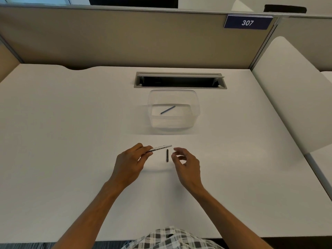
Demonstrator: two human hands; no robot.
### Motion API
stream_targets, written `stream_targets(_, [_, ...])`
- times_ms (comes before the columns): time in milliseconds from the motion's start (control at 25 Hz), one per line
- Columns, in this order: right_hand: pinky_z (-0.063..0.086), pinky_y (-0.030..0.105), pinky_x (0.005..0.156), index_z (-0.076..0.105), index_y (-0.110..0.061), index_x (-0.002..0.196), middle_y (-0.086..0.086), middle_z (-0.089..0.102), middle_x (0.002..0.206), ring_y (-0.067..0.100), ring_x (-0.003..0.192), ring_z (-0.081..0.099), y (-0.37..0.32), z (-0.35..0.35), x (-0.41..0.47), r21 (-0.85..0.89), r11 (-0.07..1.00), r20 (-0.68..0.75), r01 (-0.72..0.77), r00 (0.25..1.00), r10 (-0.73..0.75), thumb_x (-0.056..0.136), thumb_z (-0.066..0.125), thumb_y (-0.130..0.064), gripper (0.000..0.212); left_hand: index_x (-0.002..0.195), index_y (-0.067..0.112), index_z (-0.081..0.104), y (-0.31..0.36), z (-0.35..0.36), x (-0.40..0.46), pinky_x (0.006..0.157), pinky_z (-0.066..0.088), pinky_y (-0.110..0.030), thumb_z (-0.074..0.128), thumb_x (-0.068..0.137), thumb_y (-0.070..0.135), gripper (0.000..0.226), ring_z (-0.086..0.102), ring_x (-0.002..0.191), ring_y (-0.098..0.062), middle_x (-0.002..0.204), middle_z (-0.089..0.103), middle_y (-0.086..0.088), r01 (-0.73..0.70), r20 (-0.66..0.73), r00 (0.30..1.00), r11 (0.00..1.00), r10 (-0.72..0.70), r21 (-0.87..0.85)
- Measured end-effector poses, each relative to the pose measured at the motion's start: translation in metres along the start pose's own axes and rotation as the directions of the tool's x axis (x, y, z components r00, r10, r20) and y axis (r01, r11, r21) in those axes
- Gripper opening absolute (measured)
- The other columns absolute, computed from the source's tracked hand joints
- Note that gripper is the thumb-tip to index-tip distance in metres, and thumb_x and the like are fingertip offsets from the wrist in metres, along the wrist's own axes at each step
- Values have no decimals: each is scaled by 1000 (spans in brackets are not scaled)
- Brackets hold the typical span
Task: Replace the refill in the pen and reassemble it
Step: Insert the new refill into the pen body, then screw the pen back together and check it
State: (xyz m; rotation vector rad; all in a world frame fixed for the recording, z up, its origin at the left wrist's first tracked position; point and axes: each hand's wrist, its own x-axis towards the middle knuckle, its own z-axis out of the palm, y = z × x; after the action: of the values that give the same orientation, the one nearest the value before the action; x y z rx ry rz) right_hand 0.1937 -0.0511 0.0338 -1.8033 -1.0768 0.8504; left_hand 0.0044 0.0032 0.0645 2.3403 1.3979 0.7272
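- The left hand (130,162) pinches a white marker barrel (160,147) between thumb and fingertips, gripping its near end; the barrel is held just above the bench and slants up to the right, its free end pointing toward the other hand.
- Black print runs along the barrel, reading "WHITE BOARD" on the part that shows.
- The right hand (186,163) hovers over the bench with fingers loosely curled and thumb apart from them, holding nothing.
- A short black piece (167,155), the marker's cap or end part by its look, lies on the bench between the two hands, pointing away from the person; neither hand touches it.
- Farther back, a clear plastic container (196,112) stands on the white bench (71,123), and a thin dark refill (168,109) lies slanted on its floor.
- Behind the container an open cable tray (179,80) is set into the bench.
- A beige partition (125,38) rises at the back edge, carrying a dark blue plate (247,23) numbered 307.
- A white chair back (287,90) stands to the right.
- Checked fabric (170,238) on the person shows at the bottom edge.
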Motion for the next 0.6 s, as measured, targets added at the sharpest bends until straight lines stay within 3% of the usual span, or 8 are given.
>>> stream_targets(120, [46,24,78,66,-27,109,-17,68,104,2,92,64,10,6,4,-198,980,16,-20,1000,24,88,65,-41,26,105,27,69,-5,-2,-3,48,37,-19,52,92,35,23,48,58,-12,76,52,13,-1,14,1000,1000,1,-1])
stream_targets(280, [45,31,84,65,-23,113,-8,67,110,15,99,62,16,20,8,-520,843,85,137,990,-109,89,59,-54,40,105,25,69,-9,-3,-3,50,31,-12,52,92,35,24,47,57,-9,75,49,18,-13,16,1000,1000,12,11])
stream_targets(360, [43,32,80,66,-20,110,-5,67,108,19,96,62,18,26,10,-573,801,68,171,984,-162,88,59,-54,41,106,24,69,-9,-2,-2,51,31,-11,52,92,35,24,47,58,-8,76,52,17,-14,15,1000,1000,13,8])
stream_targets(600, [45,34,75,67,-19,95,-3,67,95,22,86,62,21,31,17,-566,808,14,161,982,-187,89,61,-40,23,105,26,69,-6,-1,-3,51,30,-10,52,92,36,24,48,60,-10,76,51,17,7,8,1000,1000,-7,-14])
